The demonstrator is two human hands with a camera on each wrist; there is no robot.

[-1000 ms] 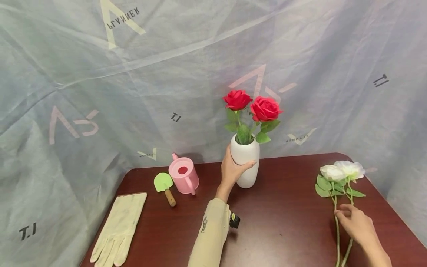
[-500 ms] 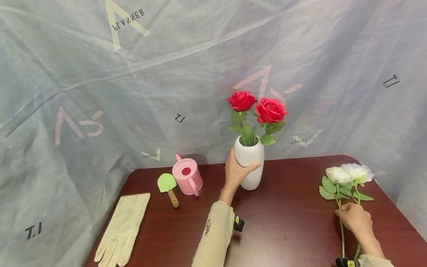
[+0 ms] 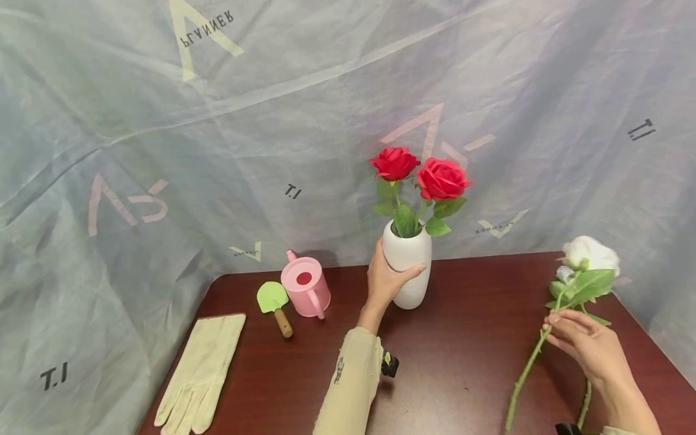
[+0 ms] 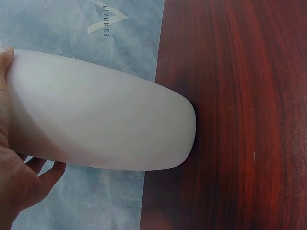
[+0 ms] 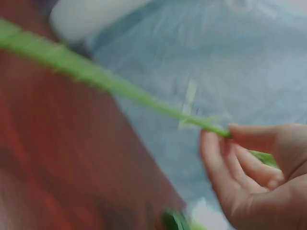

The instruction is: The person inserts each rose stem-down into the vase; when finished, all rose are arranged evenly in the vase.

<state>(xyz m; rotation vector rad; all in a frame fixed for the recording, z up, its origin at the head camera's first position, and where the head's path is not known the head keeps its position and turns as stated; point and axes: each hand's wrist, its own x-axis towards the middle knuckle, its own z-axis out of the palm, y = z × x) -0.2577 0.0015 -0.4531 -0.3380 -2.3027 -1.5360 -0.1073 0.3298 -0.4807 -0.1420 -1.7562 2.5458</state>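
Note:
My left hand (image 3: 387, 279) grips the side of a white vase (image 3: 411, 266), its thumb across the front. Two red roses (image 3: 443, 179) with green leaves stand in the vase. In the left wrist view the vase (image 4: 105, 115) lies across the picture, its base on the table. At the right my right hand (image 3: 595, 347) pinches the green stem (image 3: 524, 374) of a white rose (image 3: 589, 252) between thumb and fingertips, the stem slanting down to the left. The right wrist view, blurred, shows the stem (image 5: 120, 88) held by the fingertips. A second white flower is mostly hidden behind it.
A pink watering can (image 3: 307, 290) stands at the back left of the dark red table (image 3: 446, 368). Beside it lies a green trowel (image 3: 273, 297) with a wooden handle. A cream glove (image 3: 203, 368) lies near the left edge. Grey cloth (image 3: 326, 121) hangs behind.
My right hand has taken hold of one white rose's stem and lifted it, tilting its lower end to the left. The left hand keeps its grip on the vase.

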